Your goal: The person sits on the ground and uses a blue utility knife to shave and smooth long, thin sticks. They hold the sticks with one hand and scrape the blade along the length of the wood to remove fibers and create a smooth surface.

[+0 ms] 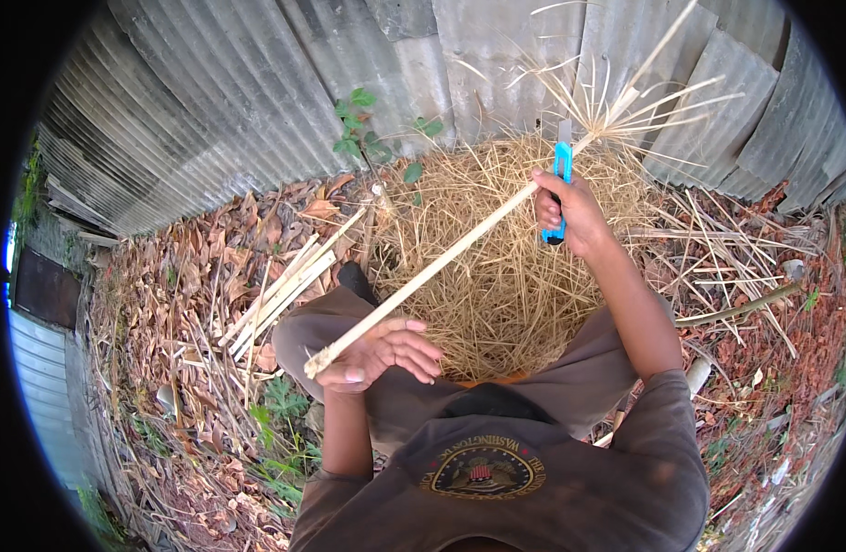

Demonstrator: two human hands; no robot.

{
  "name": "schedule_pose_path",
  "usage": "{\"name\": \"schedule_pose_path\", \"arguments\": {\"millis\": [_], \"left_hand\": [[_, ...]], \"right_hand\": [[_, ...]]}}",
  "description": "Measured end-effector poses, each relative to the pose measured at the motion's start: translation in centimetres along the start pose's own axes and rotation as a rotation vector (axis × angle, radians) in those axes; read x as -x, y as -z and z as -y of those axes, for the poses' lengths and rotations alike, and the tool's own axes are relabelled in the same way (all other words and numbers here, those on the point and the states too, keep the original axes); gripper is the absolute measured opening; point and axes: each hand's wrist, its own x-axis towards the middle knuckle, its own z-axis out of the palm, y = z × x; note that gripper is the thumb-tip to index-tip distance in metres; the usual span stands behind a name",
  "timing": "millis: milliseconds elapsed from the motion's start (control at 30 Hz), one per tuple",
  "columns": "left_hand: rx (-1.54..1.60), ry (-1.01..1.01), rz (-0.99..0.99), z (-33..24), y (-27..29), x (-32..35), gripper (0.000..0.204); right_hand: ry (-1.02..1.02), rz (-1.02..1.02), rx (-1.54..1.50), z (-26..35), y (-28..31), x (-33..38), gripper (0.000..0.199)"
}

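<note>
A long pale wooden stick, perhaps bamboo (432,268), slants across from lower left to upper right. Its far end is frayed into a spray of thin curled strips (657,118). My right hand (570,210) is closed round a blue utility knife (562,166), its blade extended and pointing up. The stick passes by the thumb and knife of that hand; whether the fingers also grip it is hidden. My left hand (386,352) is palm up with fingers stretched and apart, and the stick's near end lies against it.
A heap of straw-like shavings (478,248) lies between my crossed legs and the corrugated metal wall (248,92). Split sticks (290,285) rest on dry leaves at left. More thin strips (726,248) lie at right. A small green plant (354,124) grows by the wall.
</note>
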Motion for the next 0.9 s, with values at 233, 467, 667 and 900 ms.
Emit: {"name": "schedule_pose_path", "arguments": {"millis": [233, 467, 667, 900], "left_hand": [[-0.295, 0.007, -0.408, -0.6, -0.2, 2.6, 0.06], [-0.823, -0.153, -0.869, -0.5, -2.7, 1.5, 0.045], [-0.822, 0.129, -0.794, -0.6, -2.2, 1.2, 0.02], [-1.195, 0.089, -0.701, 0.7, -2.1, 0.6, 0.028]], "right_hand": [[0.086, -0.109, 0.066, 2.4, 3.8, -1.6, 0.026], [0.112, -0.121, 0.103, 3.0, 4.7, -2.0, 0.023], [0.119, -0.136, 0.095, 3.0, 4.6, -2.3, 0.036], [0.122, -0.067, 0.224, 3.1, 4.4, -1.7, 0.033]]}}
